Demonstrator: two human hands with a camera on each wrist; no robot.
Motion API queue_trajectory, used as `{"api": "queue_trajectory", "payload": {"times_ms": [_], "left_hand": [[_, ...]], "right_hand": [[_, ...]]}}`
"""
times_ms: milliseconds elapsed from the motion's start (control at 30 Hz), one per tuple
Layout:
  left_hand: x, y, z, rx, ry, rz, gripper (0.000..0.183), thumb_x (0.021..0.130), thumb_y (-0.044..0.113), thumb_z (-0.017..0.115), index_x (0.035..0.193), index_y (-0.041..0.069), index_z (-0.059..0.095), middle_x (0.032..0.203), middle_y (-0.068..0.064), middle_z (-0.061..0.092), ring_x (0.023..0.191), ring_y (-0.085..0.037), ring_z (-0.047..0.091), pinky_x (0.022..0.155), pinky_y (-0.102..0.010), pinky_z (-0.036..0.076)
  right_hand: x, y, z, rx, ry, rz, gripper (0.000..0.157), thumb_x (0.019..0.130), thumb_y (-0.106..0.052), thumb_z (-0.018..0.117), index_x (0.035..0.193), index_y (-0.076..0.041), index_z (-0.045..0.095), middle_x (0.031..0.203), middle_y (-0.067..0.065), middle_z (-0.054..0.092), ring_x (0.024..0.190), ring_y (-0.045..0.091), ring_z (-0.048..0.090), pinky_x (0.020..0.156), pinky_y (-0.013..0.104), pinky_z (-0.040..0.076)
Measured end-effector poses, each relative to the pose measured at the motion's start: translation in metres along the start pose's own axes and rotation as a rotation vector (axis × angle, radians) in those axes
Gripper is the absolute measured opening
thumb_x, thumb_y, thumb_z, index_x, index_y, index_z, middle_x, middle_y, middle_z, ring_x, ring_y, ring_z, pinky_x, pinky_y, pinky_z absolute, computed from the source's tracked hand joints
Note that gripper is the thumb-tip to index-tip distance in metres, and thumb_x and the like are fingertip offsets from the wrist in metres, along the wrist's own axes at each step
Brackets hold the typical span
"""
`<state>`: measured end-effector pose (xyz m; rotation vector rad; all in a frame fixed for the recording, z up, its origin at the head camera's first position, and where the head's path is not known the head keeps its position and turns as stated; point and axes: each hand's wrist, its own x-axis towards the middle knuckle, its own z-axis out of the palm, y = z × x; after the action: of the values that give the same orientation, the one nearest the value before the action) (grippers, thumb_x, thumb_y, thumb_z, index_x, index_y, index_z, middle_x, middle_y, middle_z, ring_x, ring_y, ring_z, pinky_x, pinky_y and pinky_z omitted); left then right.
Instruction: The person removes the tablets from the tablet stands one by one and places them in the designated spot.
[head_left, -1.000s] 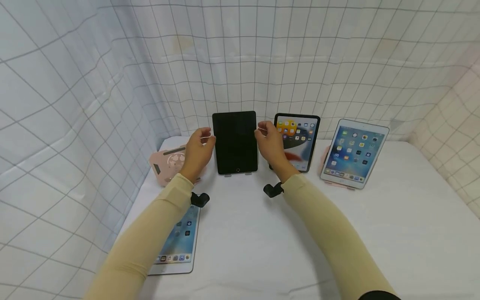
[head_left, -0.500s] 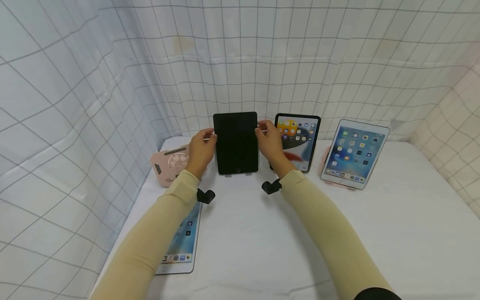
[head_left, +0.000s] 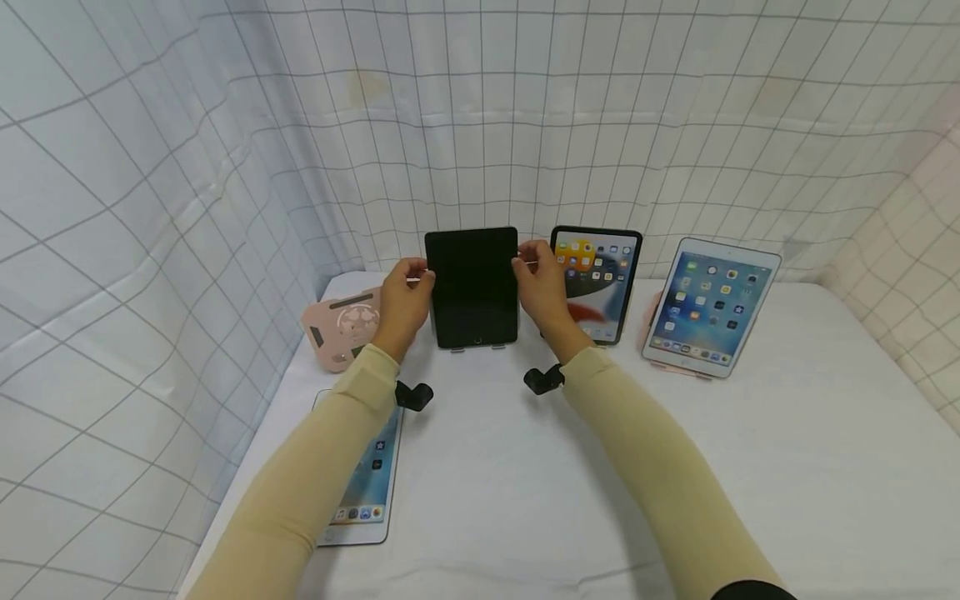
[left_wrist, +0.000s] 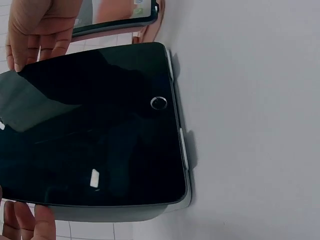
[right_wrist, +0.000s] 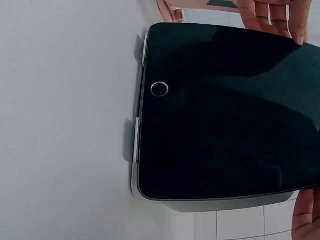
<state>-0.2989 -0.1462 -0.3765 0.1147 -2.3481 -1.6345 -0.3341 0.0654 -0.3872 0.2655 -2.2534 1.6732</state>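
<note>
A black tablet (head_left: pixel 475 287) with a dark screen and a round home button stands leaning back on a pale stand (right_wrist: pixel 220 204). Two small lips of the stand hook over its bottom edge. My left hand (head_left: pixel 405 304) holds the tablet's left side edge between thumb and fingers. On the opposite edge, my right hand (head_left: pixel 543 287) pinches with the thumb at the front. In the left wrist view, the right thumb (left_wrist: pixel 19 57) lies right at the rim. Most of the stand is hidden behind the tablet.
A lit black-framed tablet (head_left: pixel 596 283) stands just right of my right hand. Farther right a white tablet (head_left: pixel 711 307) leans on a pink stand. A pink stand (head_left: pixel 343 332) sits left; another white tablet (head_left: pixel 375 483) lies under my left forearm. Gridded cloth (head_left: pixel 480 125) hangs behind.
My left hand has moved slightly right and closed onto the black tablet's edge; the right hand's fingers have also closed in. The tablet's top edge has dropped and shifted slightly right.
</note>
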Motion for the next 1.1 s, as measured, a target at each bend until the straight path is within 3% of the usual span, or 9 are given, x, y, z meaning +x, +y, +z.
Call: {"api": "queue_trajectory", "payload": {"times_ms": [467,600,800,1100], "left_hand": [[-0.013,0.011,-0.007,-0.126,-0.031,-0.053,0.027,0.102,0.021,0.058,0.125,0.007,0.058,0.121,-0.008,0.056,0.105,-0.019,0.056,0.089,-0.031,0.053],[-0.016,0.013,-0.012,-0.176,-0.065,-0.082,0.028,0.101,0.02,0.059,0.126,0.008,0.058,0.123,-0.007,0.055,0.109,-0.019,0.056,0.092,-0.033,0.053],[-0.022,0.012,-0.02,-0.282,-0.17,-0.152,0.027,0.101,0.019,0.06,0.126,0.009,0.058,0.125,-0.008,0.057,0.11,-0.022,0.057,0.093,-0.036,0.052],[-0.031,0.004,-0.033,-0.24,-0.293,-0.234,0.029,0.102,0.019,0.058,0.128,0.008,0.053,0.121,-0.009,0.054,0.108,-0.024,0.054,0.088,-0.031,0.054]], "right_hand": [[-0.012,-0.008,-0.01,0.135,0.009,-0.028,0.018,0.101,-0.009,0.057,0.117,-0.003,0.054,0.112,0.01,0.054,0.094,0.021,0.053,0.081,0.029,0.048],[-0.016,-0.01,-0.014,0.2,-0.021,0.034,0.018,0.102,-0.012,0.057,0.118,-0.005,0.054,0.114,0.008,0.053,0.095,0.021,0.054,0.078,0.03,0.051],[-0.022,-0.012,-0.022,0.282,-0.067,0.184,0.021,0.102,-0.017,0.057,0.121,-0.009,0.055,0.115,0.007,0.055,0.099,0.021,0.054,0.082,0.033,0.052],[-0.04,-0.007,-0.027,0.281,-0.155,0.288,0.023,0.101,-0.013,0.059,0.121,-0.003,0.058,0.108,0.011,0.058,0.094,0.022,0.059,0.077,0.03,0.056]]}}
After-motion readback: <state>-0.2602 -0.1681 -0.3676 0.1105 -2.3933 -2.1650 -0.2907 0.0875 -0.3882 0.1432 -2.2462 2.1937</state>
